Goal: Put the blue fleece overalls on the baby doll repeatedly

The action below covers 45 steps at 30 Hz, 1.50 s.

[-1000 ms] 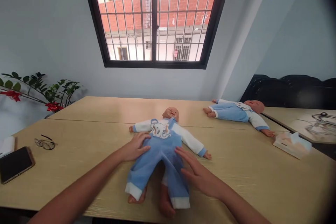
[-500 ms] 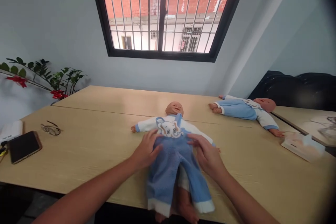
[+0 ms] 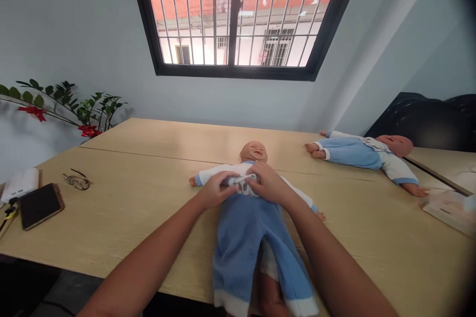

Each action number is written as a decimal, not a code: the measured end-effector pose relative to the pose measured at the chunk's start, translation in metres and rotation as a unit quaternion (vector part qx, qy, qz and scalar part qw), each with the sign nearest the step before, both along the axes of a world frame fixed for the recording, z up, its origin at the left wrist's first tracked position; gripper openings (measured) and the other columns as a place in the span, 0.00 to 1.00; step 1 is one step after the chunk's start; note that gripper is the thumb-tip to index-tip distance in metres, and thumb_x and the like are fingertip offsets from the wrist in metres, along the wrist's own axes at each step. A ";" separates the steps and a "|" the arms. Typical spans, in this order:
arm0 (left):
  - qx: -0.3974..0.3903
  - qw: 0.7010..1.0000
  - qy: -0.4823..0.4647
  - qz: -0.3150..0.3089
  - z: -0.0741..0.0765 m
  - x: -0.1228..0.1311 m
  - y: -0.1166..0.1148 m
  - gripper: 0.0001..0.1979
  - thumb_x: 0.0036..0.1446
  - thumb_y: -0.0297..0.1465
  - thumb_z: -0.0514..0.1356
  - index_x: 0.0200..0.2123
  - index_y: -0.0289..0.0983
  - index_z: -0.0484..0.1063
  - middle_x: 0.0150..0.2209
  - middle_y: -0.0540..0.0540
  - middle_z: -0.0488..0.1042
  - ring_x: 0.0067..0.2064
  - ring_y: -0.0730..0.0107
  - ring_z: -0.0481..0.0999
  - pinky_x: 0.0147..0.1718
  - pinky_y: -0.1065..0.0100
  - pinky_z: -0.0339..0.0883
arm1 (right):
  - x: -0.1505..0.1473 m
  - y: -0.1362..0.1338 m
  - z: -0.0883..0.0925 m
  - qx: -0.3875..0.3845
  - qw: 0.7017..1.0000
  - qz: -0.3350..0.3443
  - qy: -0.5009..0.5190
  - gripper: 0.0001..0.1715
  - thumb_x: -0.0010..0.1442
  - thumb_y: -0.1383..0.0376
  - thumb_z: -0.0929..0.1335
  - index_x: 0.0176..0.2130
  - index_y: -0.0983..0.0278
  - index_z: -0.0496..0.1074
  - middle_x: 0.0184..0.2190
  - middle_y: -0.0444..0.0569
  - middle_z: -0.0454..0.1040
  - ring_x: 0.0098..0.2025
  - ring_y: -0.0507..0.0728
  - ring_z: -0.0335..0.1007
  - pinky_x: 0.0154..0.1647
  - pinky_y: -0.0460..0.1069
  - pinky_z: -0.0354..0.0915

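A baby doll [image 3: 254, 151] in a white top with blue cuffs lies face up on the table, arms spread and head away from me. Blue knitted overalls [image 3: 241, 237] lie over its front, one bare leg showing between the trouser legs, which reach the table's near edge. At the bib's left upper corner, my left hand [image 3: 218, 190] has its fingers and thumb closed on the cloth. My right hand [image 3: 270, 184] grips the bib's right upper corner by the strap. Between them shows part of the white elephant face; the straps are mostly hidden.
A second doll [image 3: 351, 152] in blue and white lies at the right rear, near a pale box [image 3: 448, 210]. On the left are a phone [image 3: 40, 206], a white device [image 3: 21, 184] and glasses [image 3: 77, 180]. A leafy plant [image 3: 89, 111] stands beyond the left edge.
Both hands have moved up and inward from the overalls' sides onto the top of the bib and closed on it. The camera view has shifted slightly left.
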<state>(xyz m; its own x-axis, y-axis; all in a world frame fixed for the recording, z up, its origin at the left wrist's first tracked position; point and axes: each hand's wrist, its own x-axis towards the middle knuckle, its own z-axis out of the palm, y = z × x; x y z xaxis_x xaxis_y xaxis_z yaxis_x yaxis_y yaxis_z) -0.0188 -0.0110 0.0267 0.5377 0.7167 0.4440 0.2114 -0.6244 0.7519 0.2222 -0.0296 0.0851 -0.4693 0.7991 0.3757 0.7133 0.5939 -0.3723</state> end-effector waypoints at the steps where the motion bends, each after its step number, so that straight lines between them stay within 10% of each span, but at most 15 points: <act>1: -0.016 1.000 0.005 -0.021 0.001 -0.001 -0.001 0.28 0.64 0.52 0.59 0.57 0.36 0.72 0.50 0.39 0.78 0.50 0.55 0.75 0.53 0.58 0.68 | 0.001 -0.004 0.002 -0.007 1.000 0.009 0.025 0.06 0.64 0.62 0.68 0.39 0.63 0.72 0.40 0.53 0.77 0.44 0.61 0.70 0.49 0.56 0.65; 6: 0.057 0.989 0.102 -0.092 0.003 0.000 -0.005 0.27 0.58 0.56 0.64 0.40 0.36 0.75 0.40 0.42 0.76 0.45 0.55 0.72 0.49 0.59 0.67 | -0.001 -0.033 0.007 -0.057 0.990 0.020 0.130 0.06 0.64 0.61 0.67 0.35 0.60 0.66 0.33 0.44 0.74 0.34 0.55 0.67 0.37 0.49 0.62; 16: -0.052 0.997 -0.001 -0.060 0.005 -0.002 -0.018 0.23 0.70 0.46 0.54 0.58 0.38 0.68 0.57 0.38 0.75 0.58 0.55 0.74 0.57 0.59 0.67 | 0.011 -0.049 0.008 0.032 0.996 -0.059 -0.052 0.13 0.67 0.55 0.66 0.35 0.60 0.71 0.29 0.48 0.77 0.29 0.58 0.68 0.31 0.50 0.54; 20: -0.006 0.996 0.064 -0.062 0.008 0.005 -0.020 0.15 0.66 0.44 0.60 0.45 0.37 0.73 0.45 0.40 0.77 0.48 0.56 0.74 0.52 0.58 0.67 | 0.008 -0.047 -0.004 0.066 0.997 -0.047 0.001 0.10 0.66 0.57 0.66 0.38 0.61 0.72 0.33 0.51 0.78 0.35 0.60 0.72 0.36 0.51 0.59; 29: -0.039 0.999 0.000 -0.028 0.011 -0.005 -0.020 0.16 0.67 0.43 0.55 0.42 0.36 0.73 0.37 0.45 0.77 0.38 0.64 0.73 0.41 0.65 0.66 | -0.012 -0.058 0.002 -0.147 0.982 0.035 0.112 0.29 0.54 0.56 0.78 0.52 0.58 0.72 0.47 0.48 0.79 0.46 0.60 0.74 0.46 0.53 0.68; 33: -0.061 0.993 0.058 -0.078 0.011 -0.011 -0.020 0.14 0.64 0.41 0.60 0.36 0.36 0.74 0.30 0.50 0.74 0.32 0.69 0.68 0.34 0.68 0.61 | -0.016 -0.054 0.000 -0.149 0.986 0.028 0.065 0.05 0.63 0.61 0.70 0.36 0.60 0.75 0.35 0.46 0.80 0.35 0.58 0.72 0.37 0.51 0.66; 38: -0.154 0.955 0.199 -0.159 0.010 -0.015 -0.022 0.25 0.44 0.50 0.74 0.22 0.37 0.69 0.20 0.56 0.60 0.24 0.75 0.56 0.23 0.69 0.48 | -0.017 -0.055 0.006 -0.154 0.974 0.044 0.163 0.07 0.63 0.67 0.65 0.33 0.62 0.72 0.32 0.46 0.78 0.34 0.56 0.70 0.38 0.50 0.68; 45: -0.182 0.975 -0.018 -0.129 0.007 -0.012 -0.015 0.22 0.62 0.50 0.62 0.33 0.35 0.77 0.32 0.47 0.75 0.35 0.66 0.71 0.39 0.66 0.66 | -0.017 -0.065 0.010 -0.276 0.943 0.070 0.174 0.28 0.59 0.54 0.75 0.56 0.59 0.73 0.50 0.49 0.79 0.49 0.62 0.75 0.51 0.56 0.72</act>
<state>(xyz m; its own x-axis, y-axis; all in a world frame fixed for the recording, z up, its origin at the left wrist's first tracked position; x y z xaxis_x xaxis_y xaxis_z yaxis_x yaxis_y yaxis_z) -0.0309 -0.0263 0.0340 0.7103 0.6728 0.2070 0.0521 -0.3435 0.9377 0.2051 -0.0944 0.0950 -0.5097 0.8575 0.0703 0.4205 0.3196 -0.8491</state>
